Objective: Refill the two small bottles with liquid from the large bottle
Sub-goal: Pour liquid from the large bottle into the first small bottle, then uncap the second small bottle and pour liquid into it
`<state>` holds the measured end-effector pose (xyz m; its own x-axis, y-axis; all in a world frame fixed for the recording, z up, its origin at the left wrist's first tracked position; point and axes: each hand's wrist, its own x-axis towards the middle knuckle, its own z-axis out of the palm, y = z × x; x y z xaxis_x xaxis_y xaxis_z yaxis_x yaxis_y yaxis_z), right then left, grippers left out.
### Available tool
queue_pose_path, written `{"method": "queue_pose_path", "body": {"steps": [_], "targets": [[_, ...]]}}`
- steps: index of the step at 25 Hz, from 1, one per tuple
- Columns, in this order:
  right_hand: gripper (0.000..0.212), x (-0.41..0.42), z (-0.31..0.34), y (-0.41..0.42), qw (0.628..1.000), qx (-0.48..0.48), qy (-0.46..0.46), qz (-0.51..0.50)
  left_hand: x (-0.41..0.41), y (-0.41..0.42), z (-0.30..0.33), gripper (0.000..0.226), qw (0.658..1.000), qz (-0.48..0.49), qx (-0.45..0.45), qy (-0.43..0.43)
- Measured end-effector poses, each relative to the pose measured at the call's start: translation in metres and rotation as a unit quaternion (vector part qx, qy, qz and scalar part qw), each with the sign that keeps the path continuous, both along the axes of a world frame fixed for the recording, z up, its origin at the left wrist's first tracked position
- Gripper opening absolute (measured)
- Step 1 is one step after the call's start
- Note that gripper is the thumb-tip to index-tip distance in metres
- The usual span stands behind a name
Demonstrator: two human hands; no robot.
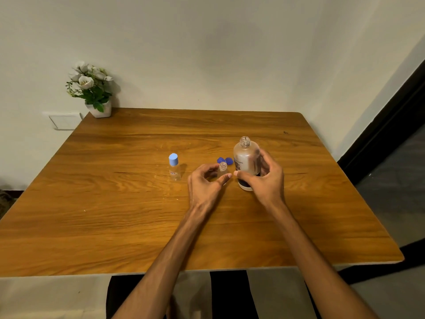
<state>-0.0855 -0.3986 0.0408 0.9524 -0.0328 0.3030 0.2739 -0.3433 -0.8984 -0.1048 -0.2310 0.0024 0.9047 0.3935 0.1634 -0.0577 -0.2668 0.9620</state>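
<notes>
The right hand grips the uncapped large bottle upright on the table. The left hand curls around the open small bottle just beside it. Two blue caps lie behind; a capped small bottle stands apart, left.

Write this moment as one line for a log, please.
left hand: holds open small bottle | right hand: grips uncapped large bottle | capped small bottle: untouched | pouring: not started

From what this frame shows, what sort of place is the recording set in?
Probably a room in a home: a wooden table pushed against a plain wall, a potted plant in its corner, and a wall socket plate beside it.
</notes>
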Motion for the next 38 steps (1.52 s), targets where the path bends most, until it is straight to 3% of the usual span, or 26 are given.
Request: {"method": "queue_pose_path", "body": {"steps": [9, 14, 17, 20, 23, 26, 30, 32, 33, 35, 37, 38], "targets": [[0.088, -0.004, 0.003, -0.007, 1.0, 0.006, 0.012, -0.005, 0.007, -0.004, 0.001, 0.05, 0.999, 0.004, 0.046, -0.006], [0.09, -0.006, 0.001, -0.009, 1.0, 0.005, 0.008, 0.0, -0.006, -0.003, 0.008, 0.063, 0.998, -0.017, 0.064, -0.02], [0.09, -0.008, 0.002, -0.011, 1.0, -0.001, 0.002, 0.0, -0.033, 0.003, 0.014, 0.043, 0.992, 0.038, 0.061, -0.102], [0.088, -0.014, -0.001, -0.011, 1.0, -0.003, -0.002, 0.0, -0.053, 0.027, 0.015, 0.02, 0.965, 0.157, 0.082, -0.192], [0.086, -0.019, -0.006, -0.009, 1.0, 0.013, 0.014, 0.0, -0.051, 0.052, 0.02, 0.037, 0.963, 0.218, 0.079, -0.135], [0.087, -0.025, -0.009, -0.005, 0.999, 0.035, 0.031, -0.009, -0.035, 0.068, 0.025, 0.056, 0.98, 0.163, 0.096, -0.061], [0.098, -0.03, -0.012, -0.006, 0.999, 0.018, 0.047, -0.013, -0.022, 0.08, 0.022, 0.029, 0.984, 0.124, 0.101, -0.072], [0.103, -0.042, -0.011, -0.007, 0.996, -0.003, 0.059, -0.06, -0.026, 0.081, 0.022, 0.025, 0.986, 0.125, 0.081, -0.074], [0.097, -0.053, -0.01, -0.008, 0.993, -0.002, 0.053, -0.104, -0.03, 0.081, 0.022, 0.026, 0.987, 0.126, 0.07, -0.072], [0.06, -0.084, -0.013, -0.002, 0.985, 0.015, -0.003, -0.175, -0.041, 0.08, 0.021, 0.025, 0.99, 0.111, 0.044, -0.075], [0.026, -0.112, -0.018, 0.013, 0.988, 0.004, -0.038, -0.149, -0.049, 0.076, 0.022, 0.02, 0.994, 0.069, -0.008, -0.085], [0.021, -0.119, -0.02, 0.023, 0.994, -0.012, -0.038, -0.106, -0.054, 0.072, 0.025, 0.018, 0.995, 0.032, -0.035, -0.082]]}}
